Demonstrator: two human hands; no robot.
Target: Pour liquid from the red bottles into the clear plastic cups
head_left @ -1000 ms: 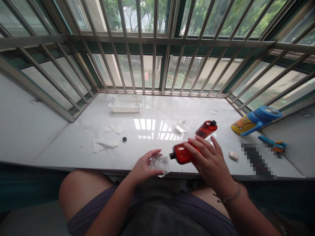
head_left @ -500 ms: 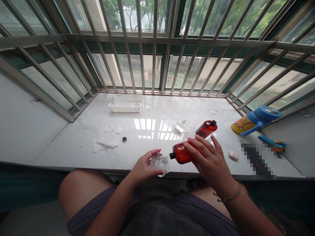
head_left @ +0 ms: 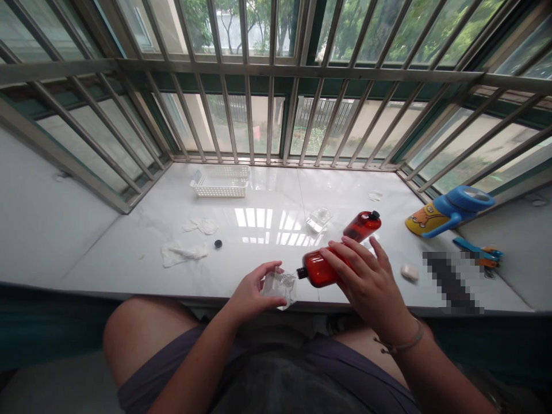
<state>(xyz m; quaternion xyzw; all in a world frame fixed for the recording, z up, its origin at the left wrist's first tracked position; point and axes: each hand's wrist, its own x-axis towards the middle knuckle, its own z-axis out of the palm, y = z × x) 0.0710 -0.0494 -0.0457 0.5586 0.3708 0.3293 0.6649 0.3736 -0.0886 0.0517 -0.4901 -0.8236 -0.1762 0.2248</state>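
Observation:
My right hand (head_left: pixel 368 279) is wrapped round a red-amber bottle (head_left: pixel 318 269), tipped on its side with its uncapped black neck pointing left. Clear liquid seems to run from the neck into a small clear plastic container (head_left: pixel 280 287). That container sits between the thumb and fingers of my left hand (head_left: pixel 254 293), at the counter's front edge. Beyond my right hand lies a second red-amber bottle (head_left: pixel 361 226) with a black cap on. A loose black cap (head_left: pixel 218 244) rests on the counter, left of my left hand.
A white perforated basket (head_left: pixel 221 185) stands at the back left. Crumpled tissues (head_left: pixel 185 253) lie at left. Behind the bottles is another clear plastic piece (head_left: pixel 319 220). At right are a blue-yellow flask (head_left: pixel 448 210), a pale soap-like lump (head_left: pixel 409 272) and a blue-orange strap (head_left: pixel 478 253). Metal bars (head_left: pixel 271 115) line the window.

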